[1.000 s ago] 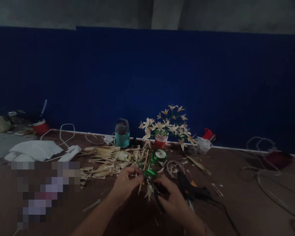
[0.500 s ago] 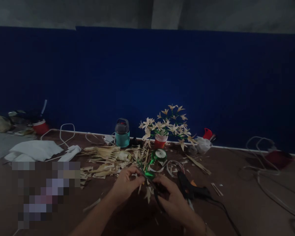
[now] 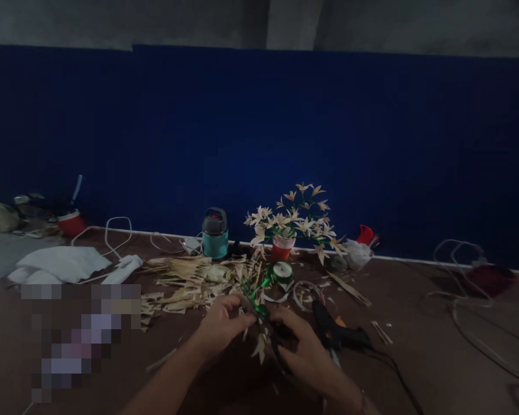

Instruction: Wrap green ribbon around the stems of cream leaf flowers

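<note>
- The left hand (image 3: pixel 219 325) seems to pinch the green ribbon (image 3: pixel 263 285) with finger and thumb.
- The right hand (image 3: pixel 300 340) is curled round a dark tool (image 3: pixel 279 351).
- The ribbon runs between the hands up to its roll (image 3: pixel 282 271), not cut off.
- One flower (image 3: pixel 259 349) hangs under the hands, not in the cup (image 3: pixel 282 249).
- Many made flowers (image 3: pixel 305 225) stand there.
- Lots of dry husks (image 3: pixel 181 271) lie unused, I think.

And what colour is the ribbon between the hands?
The ribbon is bright green, as the head view shows.
</note>
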